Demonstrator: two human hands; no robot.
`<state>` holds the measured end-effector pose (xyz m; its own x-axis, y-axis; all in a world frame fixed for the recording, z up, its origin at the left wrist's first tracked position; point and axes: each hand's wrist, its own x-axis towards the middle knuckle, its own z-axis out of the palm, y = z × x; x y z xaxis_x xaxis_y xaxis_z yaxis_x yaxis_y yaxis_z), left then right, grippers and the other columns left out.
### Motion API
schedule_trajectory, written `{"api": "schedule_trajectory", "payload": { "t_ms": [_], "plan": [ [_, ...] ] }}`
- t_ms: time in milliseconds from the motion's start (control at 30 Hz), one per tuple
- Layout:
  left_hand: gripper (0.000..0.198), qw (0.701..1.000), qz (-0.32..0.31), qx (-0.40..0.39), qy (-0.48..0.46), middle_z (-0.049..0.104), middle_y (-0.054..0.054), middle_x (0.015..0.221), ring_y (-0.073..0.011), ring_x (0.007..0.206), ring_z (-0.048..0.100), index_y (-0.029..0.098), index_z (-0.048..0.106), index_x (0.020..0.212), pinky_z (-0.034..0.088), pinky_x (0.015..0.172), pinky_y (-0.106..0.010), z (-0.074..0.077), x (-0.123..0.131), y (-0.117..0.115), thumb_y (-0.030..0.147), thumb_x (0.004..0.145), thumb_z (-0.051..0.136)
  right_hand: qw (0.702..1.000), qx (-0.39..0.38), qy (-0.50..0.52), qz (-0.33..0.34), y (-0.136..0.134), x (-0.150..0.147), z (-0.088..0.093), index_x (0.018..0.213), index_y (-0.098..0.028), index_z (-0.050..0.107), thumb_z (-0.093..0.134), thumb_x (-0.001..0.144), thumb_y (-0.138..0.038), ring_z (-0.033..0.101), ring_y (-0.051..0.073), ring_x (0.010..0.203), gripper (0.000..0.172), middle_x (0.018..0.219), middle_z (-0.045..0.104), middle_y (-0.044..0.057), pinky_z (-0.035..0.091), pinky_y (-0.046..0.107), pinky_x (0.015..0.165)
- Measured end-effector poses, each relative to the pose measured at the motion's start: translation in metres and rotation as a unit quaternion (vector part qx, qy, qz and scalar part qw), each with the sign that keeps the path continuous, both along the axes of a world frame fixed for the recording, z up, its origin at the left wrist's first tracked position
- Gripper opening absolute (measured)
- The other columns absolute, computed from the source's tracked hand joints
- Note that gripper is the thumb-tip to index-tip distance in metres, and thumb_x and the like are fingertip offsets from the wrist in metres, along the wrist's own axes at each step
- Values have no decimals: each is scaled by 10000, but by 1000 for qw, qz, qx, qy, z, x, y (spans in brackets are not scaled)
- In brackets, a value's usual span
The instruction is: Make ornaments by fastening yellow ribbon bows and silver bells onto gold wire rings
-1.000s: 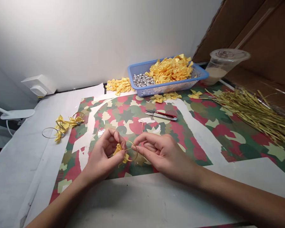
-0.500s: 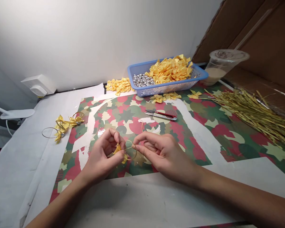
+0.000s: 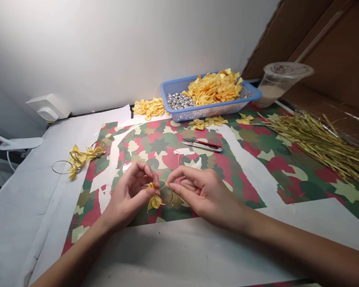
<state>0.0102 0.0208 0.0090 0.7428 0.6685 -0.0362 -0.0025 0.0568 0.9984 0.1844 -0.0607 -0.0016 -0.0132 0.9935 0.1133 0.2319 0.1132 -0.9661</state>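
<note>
Between left hand [image 3: 130, 195] and right hand [image 3: 205, 195], yellow ribbon bow [image 3: 154, 201] points downward.

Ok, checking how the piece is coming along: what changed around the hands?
The yellow satin ribbon bow has swung downward, its lower loop now showing below the left hand's fingertips. The thin gold wire ring remains beside the right hand's fingers. The blue plastic basket and red-handled snips stayed put.

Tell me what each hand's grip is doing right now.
Left hand: closed, pinching a yellow satin bow.
Right hand: half closed at a gold wire ring; hold unclear.
</note>
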Motion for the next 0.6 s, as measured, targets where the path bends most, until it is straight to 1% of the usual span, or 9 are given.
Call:
{"api": "schedule_trajectory", "payload": {
  "t_ms": [133,200,267,367,467,533,600],
  "plan": [
    [94,998,-54,-1,41,561,12,831,-81,686,534,215,497,912,491,613,-168,4,-2,-1,184,863,571,1000,-16,1,-7,2,2,-1,836,-168,578,500,868,-228,229,64,425,103,492,233,-110,183,203,414],
    [55,994,-77,29,66,576,2,839,-90,707,555,211,534,907,497,629,-175,7,-2,-1,177,872,559,1000,-20,-2,-9,3,3,0,831,-164,586,504,867,-236,235,61,428,115,502,240,-106,192,202,418],
    [48,990,-87,83,78,603,-19,841,-116,764,585,195,595,886,510,677,-196,9,-3,0,170,859,564,1000,-25,-2,-2,4,4,2,810,-166,587,504,867,-246,233,62,428,128,501,241,-103,195,205,423],
    [120,983,-82,137,92,664,-58,889,-158,821,622,181,674,913,529,735,-240,12,-3,3,190,836,582,1000,-17,-23,6,7,8,4,797,-173,588,510,865,-255,236,68,437,132,493,243,-101,196,211,431],
    [180,981,-58,143,121,704,-79,933,-197,860,647,188,705,964,541,752,-275,14,-4,5,234,835,588,999,15,-48,-5,10,13,4,863,-181,600,509,881,-264,309,77,464,124,518,315,-86,237,214,453],
    [186,979,-45,141,138,716,-76,915,-203,848,655,194,715,960,543,738,-278,16,-4,5,256,837,590,998,25,-55,-19,13,18,3,904,-189,599,512,893,-276,347,82,483,123,546,367,-75,264,217,467],
    [180,980,-45,132,141,717,-68,907,-198,846,656,201,714,952,543,734,-271,16,-4,5,272,839,594,998,21,-60,-30,14,22,2,914,-196,596,525,898,-294,356,84,490,122,574,408,-66,283,219,476]
  ]
}}
